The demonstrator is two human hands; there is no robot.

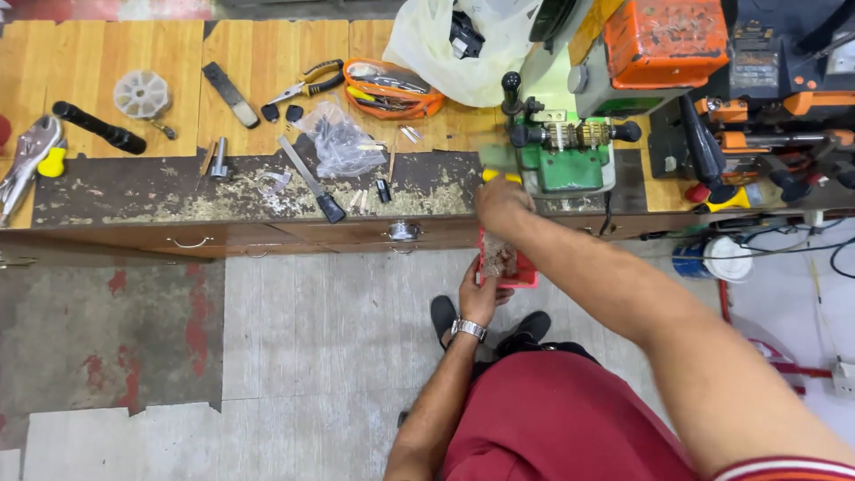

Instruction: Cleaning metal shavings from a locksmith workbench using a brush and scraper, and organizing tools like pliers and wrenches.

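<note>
A: Where the wooden desk [267, 53] meets its front edge, what does the left hand [481, 298] hold?

B: A small, shallow red plastic tray [521, 272], kept just below the desk's edge, beneath the green key-cutting machine [565, 156]. The fingers are clamped on its near left side, thumb over the rim. It seems to carry pale metal filings.

A: And the right hand [500, 203]?

B: It rests at the desk's edge, just above the tray and beside the machine's base. It is blurred; whether its fingers are together or apart cannot be told.

A: How would the tray handle?

B: Judged light and stiff, with smooth, somewhat slippery walls. Its loose contents would spill if tilted, so it is best taken by the rim on opposite sides and kept level.
</note>
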